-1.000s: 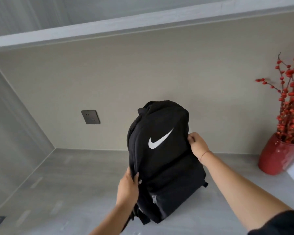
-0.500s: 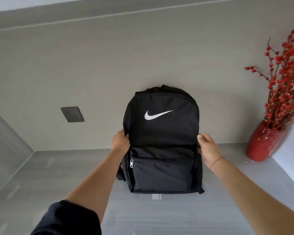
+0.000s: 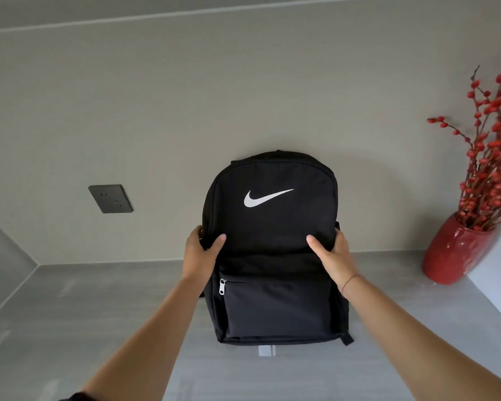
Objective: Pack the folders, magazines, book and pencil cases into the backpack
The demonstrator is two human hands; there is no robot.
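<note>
Backpack (image 3: 272,227), black with a white swoosh, stands upright on the grey counter (image 3: 70,314), front toward me. My left hand (image 3: 200,253) and right hand (image 3: 333,256) grip its two sides, thumbs on the front panel.

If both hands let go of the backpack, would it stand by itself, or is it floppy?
Probably soft: the backpack is fabric, yet its panels look filled out, not sagging, so it should keep its shape. It might tip: it stands upright on a narrow base on the table, and the left hand and right hand grip its sides.
</note>
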